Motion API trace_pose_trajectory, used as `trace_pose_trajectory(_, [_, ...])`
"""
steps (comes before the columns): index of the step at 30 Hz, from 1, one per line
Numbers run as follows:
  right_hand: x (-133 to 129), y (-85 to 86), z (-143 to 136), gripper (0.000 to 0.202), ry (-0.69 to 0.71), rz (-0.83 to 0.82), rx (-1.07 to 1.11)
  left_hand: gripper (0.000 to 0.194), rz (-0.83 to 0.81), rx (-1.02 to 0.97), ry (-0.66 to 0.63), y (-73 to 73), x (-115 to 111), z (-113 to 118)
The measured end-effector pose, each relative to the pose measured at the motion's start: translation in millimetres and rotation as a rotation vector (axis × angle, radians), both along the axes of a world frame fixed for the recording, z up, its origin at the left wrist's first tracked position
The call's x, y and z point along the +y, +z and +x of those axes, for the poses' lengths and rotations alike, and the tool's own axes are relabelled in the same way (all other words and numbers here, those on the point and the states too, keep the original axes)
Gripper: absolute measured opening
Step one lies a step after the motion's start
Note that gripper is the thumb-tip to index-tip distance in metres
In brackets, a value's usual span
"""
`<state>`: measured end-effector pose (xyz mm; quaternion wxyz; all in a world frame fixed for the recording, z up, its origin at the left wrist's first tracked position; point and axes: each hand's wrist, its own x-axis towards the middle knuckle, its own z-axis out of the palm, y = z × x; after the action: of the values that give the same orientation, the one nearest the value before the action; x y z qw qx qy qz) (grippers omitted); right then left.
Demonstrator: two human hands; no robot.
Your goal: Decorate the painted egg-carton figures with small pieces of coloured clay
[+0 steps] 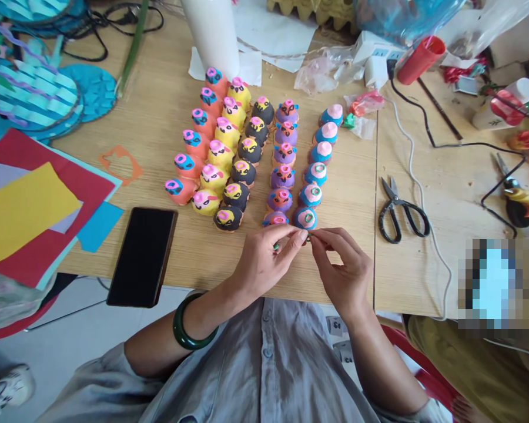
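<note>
Here, left hand (264,261) & right hand (339,264), grips pinched on tiny green piece (309,237); no legible writing.

Fingers (300,238) pinching green bit (309,237)

A craft workshop table.

The wooden table (167,117) carries rows of painted figures (247,158) in orange, yellow, black, purple and blue. Coloured paper (30,205) lies at the near left, with blue woven paper discs (39,94) beyond it. Scissors (401,214) lie to the right, a power strip (374,50) and cables sit at the far right, and egg cartons (312,10) stand at the far edge.
</note>
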<state>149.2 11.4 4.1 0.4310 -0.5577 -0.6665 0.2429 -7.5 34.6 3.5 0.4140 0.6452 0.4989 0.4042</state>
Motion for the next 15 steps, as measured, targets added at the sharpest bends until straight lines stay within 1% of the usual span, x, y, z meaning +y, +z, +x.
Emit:
trace_pose_trajectory(3, [-1.7,-0.5,-0.6,0.017,0.001,-0.034,0.026,0.021,-0.021,-0.026,-0.006,-0.6,0.2,0.0])
trace_pose_trajectory(6, [-3.5,2.5,-1.4,0.02,-0.035,-0.172,0.129,0.024,-0.033,-0.024,-0.003,0.2,0.9,0.1])
trace_pose_trajectory(8, [-3.8,4.2,-1.3,0.018,-0.062,-0.235,0.18,0.025,-0.046,-0.016,-0.003,1.0,1.1,0.3])
trace_pose_trajectory(11, [-1.9,4.4,-0.6,0.008,-0.069,-0.256,0.205,0.027,-0.056,-0.006,-0.013,1.2,0.8,1.0])
trace_pose_trajectory(15, [3.6,2.7,0.3,0.01,-0.103,-0.326,0.348,0.029,-0.112,-0.088,-0.015,0.3,1.5,1.5])
